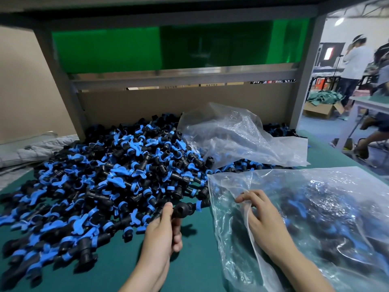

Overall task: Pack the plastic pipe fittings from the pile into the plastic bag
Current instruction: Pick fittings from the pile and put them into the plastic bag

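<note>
L hand [164, 232] grips fitting [183, 209], blue end right

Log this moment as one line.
left hand: grips black fitting | right hand: pinches plastic bag rim | pile: left of bag

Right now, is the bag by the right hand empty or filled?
Partly filled: black and blue fittings show through the plastic bag the right hand grips.

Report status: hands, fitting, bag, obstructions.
Left hand grips one black-and-blue fitting at the pile edge. Right hand holds the plastic bag mouth; bag partly filled. Nothing between fitting and bag mouth.
</note>
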Motion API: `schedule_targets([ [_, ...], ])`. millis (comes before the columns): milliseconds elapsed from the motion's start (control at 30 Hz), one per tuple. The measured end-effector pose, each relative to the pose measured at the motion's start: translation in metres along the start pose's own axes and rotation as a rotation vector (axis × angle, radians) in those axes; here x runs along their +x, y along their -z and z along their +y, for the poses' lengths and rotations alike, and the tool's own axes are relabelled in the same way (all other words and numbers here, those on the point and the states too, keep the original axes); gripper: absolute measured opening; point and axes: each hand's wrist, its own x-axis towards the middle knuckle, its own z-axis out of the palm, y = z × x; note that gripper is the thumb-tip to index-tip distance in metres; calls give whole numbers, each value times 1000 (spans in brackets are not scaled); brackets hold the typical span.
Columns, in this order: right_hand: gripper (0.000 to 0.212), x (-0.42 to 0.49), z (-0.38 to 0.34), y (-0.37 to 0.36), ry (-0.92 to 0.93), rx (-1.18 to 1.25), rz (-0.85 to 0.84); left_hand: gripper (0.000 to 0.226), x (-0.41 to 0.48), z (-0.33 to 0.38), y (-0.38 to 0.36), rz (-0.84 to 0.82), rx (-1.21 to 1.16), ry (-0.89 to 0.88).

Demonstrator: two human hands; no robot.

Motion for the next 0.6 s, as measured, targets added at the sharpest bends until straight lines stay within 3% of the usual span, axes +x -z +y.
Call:
schedule_targets([
  [367,20,-2,-6,2,-8,9,-4,46,4,-6,3,18,166,-77],
  [500,20,-2,-12,4,-3,25,24,36,4,-7,3,-103,143,-109],
  [600,20,2,-21,8,27,58,59,15,0,-7,-2,-246,118,-132],
])
